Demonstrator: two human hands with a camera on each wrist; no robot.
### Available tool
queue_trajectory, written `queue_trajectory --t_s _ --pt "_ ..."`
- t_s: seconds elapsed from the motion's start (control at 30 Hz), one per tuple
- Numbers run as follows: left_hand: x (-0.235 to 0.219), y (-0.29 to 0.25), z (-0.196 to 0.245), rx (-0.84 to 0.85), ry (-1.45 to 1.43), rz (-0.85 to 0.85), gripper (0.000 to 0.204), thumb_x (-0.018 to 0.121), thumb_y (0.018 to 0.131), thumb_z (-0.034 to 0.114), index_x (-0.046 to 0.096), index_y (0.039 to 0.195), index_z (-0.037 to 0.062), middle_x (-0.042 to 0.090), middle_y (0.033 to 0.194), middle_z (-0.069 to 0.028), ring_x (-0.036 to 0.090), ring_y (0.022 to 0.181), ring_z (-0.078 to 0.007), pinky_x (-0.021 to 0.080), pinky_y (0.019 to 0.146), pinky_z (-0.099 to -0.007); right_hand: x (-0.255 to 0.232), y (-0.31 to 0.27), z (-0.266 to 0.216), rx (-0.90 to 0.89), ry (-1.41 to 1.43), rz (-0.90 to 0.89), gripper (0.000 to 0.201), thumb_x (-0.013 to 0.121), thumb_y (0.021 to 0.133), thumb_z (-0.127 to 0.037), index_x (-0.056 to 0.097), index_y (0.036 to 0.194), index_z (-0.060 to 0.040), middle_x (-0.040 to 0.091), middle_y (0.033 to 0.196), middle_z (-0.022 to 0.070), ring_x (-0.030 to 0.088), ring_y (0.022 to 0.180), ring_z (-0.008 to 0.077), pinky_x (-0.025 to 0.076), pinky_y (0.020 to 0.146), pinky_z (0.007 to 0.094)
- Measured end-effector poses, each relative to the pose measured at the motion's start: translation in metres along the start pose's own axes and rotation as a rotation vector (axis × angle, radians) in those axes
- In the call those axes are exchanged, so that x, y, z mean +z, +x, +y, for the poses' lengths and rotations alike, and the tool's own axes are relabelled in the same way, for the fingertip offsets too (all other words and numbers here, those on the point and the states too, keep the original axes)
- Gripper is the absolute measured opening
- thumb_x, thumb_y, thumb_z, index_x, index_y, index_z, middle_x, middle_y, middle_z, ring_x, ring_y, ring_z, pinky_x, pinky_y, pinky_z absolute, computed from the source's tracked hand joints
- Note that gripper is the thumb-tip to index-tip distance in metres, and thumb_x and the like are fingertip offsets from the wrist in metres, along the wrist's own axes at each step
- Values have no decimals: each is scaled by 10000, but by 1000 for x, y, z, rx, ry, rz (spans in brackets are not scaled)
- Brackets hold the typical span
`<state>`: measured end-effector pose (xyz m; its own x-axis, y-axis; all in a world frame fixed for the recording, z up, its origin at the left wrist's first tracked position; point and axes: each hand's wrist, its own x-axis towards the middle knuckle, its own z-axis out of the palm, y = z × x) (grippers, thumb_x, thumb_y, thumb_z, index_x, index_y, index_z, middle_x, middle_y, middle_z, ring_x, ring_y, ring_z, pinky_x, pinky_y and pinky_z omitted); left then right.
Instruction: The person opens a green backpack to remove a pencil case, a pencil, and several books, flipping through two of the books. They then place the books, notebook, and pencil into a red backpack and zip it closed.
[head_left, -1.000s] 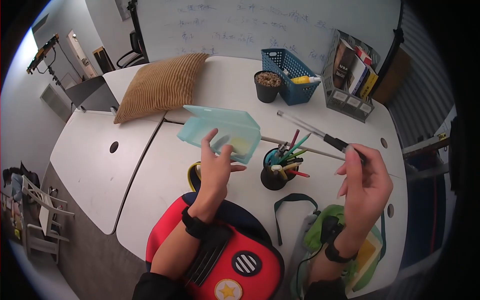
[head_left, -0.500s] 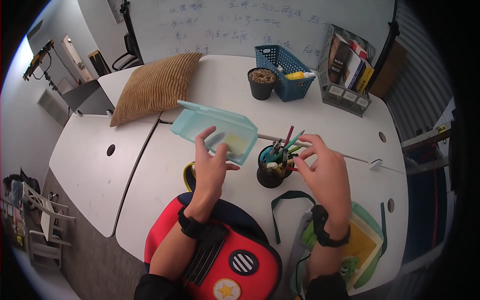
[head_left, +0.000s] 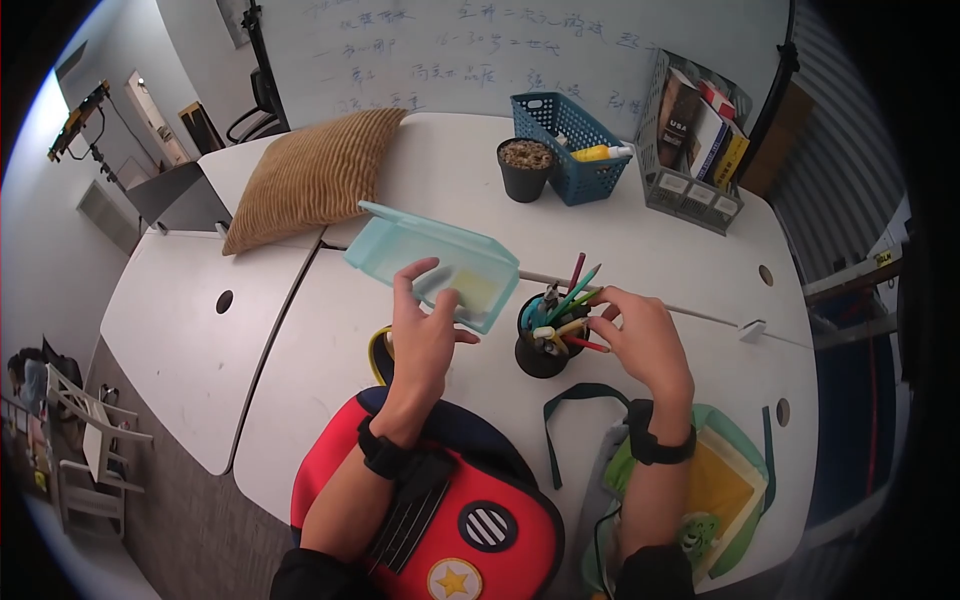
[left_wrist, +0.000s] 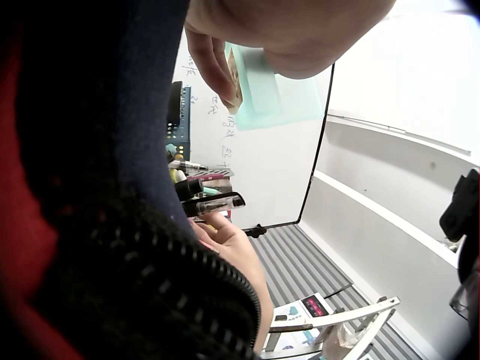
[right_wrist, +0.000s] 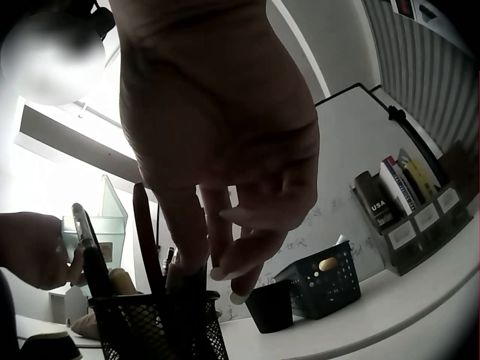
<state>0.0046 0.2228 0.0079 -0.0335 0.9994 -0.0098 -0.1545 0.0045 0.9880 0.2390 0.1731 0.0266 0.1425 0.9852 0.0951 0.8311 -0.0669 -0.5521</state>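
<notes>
A translucent teal box (head_left: 440,262) with its lid raised is held by my left hand (head_left: 420,345), thumb and fingers at its near side; a yellowish patch shows inside. The box also appears in the left wrist view (left_wrist: 262,90). At the right side of the black mesh cup (head_left: 540,358), full of pens and pencils, is my right hand (head_left: 645,335). Its fingers point down at the cup's rim in the right wrist view (right_wrist: 217,135), beside dark items; whether they pinch one is hidden. A clear pen with a black cap (left_wrist: 214,204) stands near that hand.
A red and navy bag (head_left: 440,520) lies in front, a green and yellow bag (head_left: 725,485) at right. Farther back are a brown pillow (head_left: 310,180), a potted plant (head_left: 525,180), a blue basket (head_left: 585,180) and a grey rack of books (head_left: 690,195).
My right hand has moved left and down to the mesh cup; the black pen it held up is no longer visible in its grip. My left hand still holds the teal box.
</notes>
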Motion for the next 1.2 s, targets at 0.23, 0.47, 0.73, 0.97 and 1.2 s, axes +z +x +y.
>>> queue_trajectory --t_s 0.23,0.47,0.73,0.97,1.2 --pt "0 1 0 -5 8 -7 469 554 918 82 434 1370 54 504 1061 -135 603 840 -181 578 572 -293 5 1 5 -116 19 74 155 701 870 -158 708 954 -28 709 809 159 676 748 332 523 721 407" --pt "0 1 -2 14 29 -6 445 557 916 83 444 1345 53 517 1107 -155 612 874 -191 577 570 -292 2 2 -9 -49 83 112 188 703 882 -181 706 1002 -37 699 759 146 674 719 317 518 704 401" --pt "0 0 -2 30 36 -14 418 555 913 79 452 1317 45 524 1160 -160 612 881 -192 573 567 -290 8 2 -2 -127 66 107 150 715 864 -138 687 961 -27 691 751 139 671 706 305 512 682 384" --pt "1 -1 0 38 37 -14 420 552 913 82 449 1318 37 520 1169 -165 608 890 -195 570 568 -288 1 0 -4 -9 148 201 191 689 895 -217 673 887 -27 694 799 124 672 762 319 518 695 408" --pt "1 -2 2 31 52 -12 422 554 914 85 448 1320 37 520 1177 -164 613 896 -201 568 568 -291 12 0 -7 73 -161 104 302 660 921 -325 696 903 -26 711 809 142 685 783 343 538 740 427"
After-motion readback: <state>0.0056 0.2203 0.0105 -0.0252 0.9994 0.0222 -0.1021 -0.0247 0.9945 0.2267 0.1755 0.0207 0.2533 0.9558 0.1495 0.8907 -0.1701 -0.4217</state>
